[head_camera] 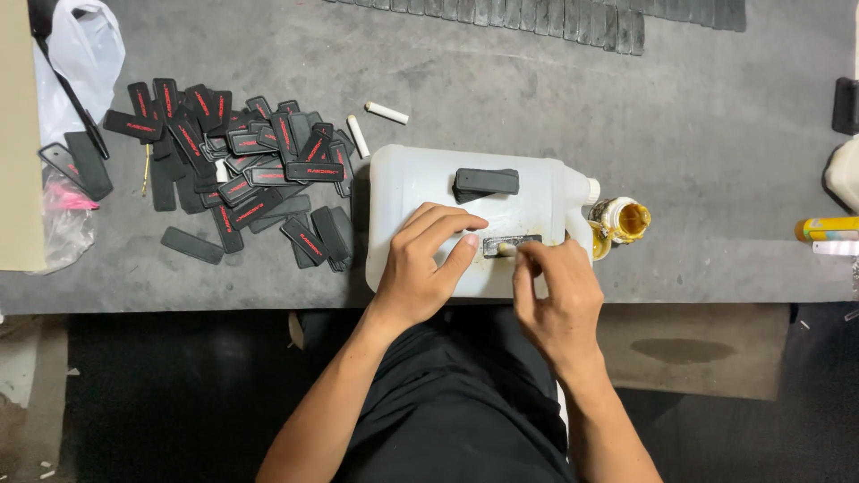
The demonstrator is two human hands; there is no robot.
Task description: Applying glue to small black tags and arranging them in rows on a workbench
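Black rectangular patch [512,245], centre of frame, lies flat on a white plastic jug [403,179] resting on its side on the grey counter [698,116]; left hand [420,268] pins its end with the thumb, right hand [559,300] has its grip pinched on a small pale applicator at it. Stacked patches [486,182] sit just above; open glue pot [624,220] right; loose patch pile [242,165] upper left.

Single head cam, looking almost straight down from above the lap, fairly close; far edge of the grey tabletop [698,134] at frame top.
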